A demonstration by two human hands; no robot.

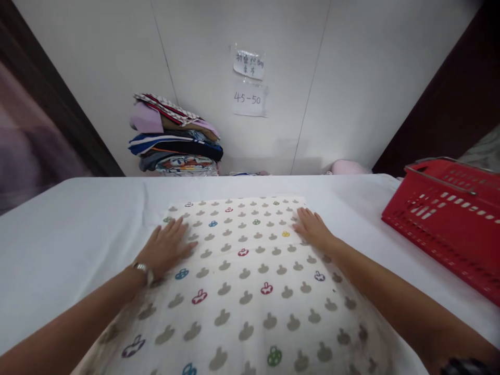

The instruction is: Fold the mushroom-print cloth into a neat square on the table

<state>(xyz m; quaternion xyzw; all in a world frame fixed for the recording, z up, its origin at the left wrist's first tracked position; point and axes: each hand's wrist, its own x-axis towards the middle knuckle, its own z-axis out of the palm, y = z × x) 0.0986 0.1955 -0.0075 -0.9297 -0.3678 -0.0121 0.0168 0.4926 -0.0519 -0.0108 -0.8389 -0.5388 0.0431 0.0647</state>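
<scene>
A cream cloth (242, 281) printed with grey, red, blue and green apple shapes lies spread flat on the white table (70, 234), reaching from the near edge to the middle. My left hand (166, 247) rests palm down on its left side, fingers apart, with a watch on the wrist. My right hand (312, 229) lies flat on the cloth's far right part, fingers pointing toward the far corner. Neither hand grips anything.
A red plastic basket (449, 219) stands at the table's right edge. A stack of folded clothes (175, 138) sits against the white wall behind the table. Two paper notes (250, 80) are stuck on the wall; a pink item (347, 167) lies behind the table's far edge.
</scene>
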